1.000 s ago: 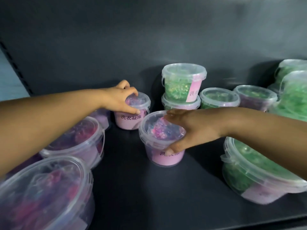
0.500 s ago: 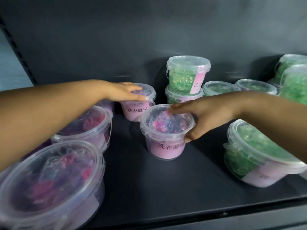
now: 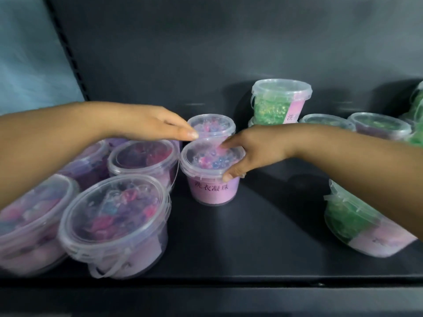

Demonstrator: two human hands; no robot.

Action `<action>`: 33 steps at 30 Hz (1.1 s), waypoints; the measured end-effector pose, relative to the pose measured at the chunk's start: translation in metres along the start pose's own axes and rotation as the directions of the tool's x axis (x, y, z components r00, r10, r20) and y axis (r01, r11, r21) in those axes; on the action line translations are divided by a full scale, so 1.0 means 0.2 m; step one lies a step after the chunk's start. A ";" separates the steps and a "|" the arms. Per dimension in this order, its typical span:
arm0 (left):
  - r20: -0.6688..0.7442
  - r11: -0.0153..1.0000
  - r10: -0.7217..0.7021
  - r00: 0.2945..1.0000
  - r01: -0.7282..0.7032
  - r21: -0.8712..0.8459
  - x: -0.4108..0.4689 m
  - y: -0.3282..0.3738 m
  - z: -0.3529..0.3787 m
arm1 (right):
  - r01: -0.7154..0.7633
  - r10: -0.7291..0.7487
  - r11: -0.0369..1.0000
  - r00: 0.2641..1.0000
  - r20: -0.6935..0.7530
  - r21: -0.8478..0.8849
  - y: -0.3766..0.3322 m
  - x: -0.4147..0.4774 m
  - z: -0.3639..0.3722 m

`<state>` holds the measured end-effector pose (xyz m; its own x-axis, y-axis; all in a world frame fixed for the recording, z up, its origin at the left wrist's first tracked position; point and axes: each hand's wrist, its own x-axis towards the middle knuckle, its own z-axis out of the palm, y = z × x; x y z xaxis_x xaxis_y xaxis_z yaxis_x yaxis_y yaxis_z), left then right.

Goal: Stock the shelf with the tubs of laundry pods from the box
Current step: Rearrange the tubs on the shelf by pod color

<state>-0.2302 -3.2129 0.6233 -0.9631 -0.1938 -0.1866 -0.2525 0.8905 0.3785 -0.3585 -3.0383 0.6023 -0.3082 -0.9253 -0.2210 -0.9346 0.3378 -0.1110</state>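
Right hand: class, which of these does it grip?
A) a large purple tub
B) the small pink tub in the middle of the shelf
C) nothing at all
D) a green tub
B: the right hand has its fingers over the lid and its thumb on the rim of the small pink tub.

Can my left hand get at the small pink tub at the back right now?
Probably yes. The left hand has its straight fingertips at the lid edge of the rear pink tub, with nothing between; the right hand grips the front pink tub.
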 end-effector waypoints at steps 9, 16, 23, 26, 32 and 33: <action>-0.022 0.962 -0.095 0.995 0.098 0.255 -0.03 -0.03 0.13 | -0.001 0.003 0.997 1.000 0.021 -0.082 -0.02 0.04 0.02; -0.041 0.957 -0.075 0.996 0.083 0.277 -0.01 -0.04 0.12 | 0.084 -0.086 0.994 0.996 0.027 0.066 0.08 0.07 0.02; -0.049 0.944 -0.066 0.997 0.078 0.320 0.02 0.00 0.13 | 0.092 -0.091 0.994 0.996 -0.011 0.064 0.10 0.08 0.04; 0.006 0.943 -0.105 0.994 0.098 0.319 0.03 0.04 0.09 | 0.062 -0.063 0.998 0.997 -0.047 -0.021 0.08 0.07 0.03; -0.139 0.951 0.136 0.981 -0.090 0.294 0.12 0.28 -0.01 | -0.127 0.062 0.977 0.937 -0.344 -0.171 0.13 -0.17 -0.16; -0.163 0.947 0.178 0.971 -0.123 0.297 0.12 0.35 -0.02 | -0.179 0.091 0.968 0.904 -0.418 -0.175 0.17 -0.25 -0.21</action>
<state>-0.2724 -3.1566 0.6489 -0.9947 -0.0969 0.0337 -0.0926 0.9894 0.1119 -0.3830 -2.9882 0.6495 -0.4379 -0.8777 0.1947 -0.8810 0.4621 0.1018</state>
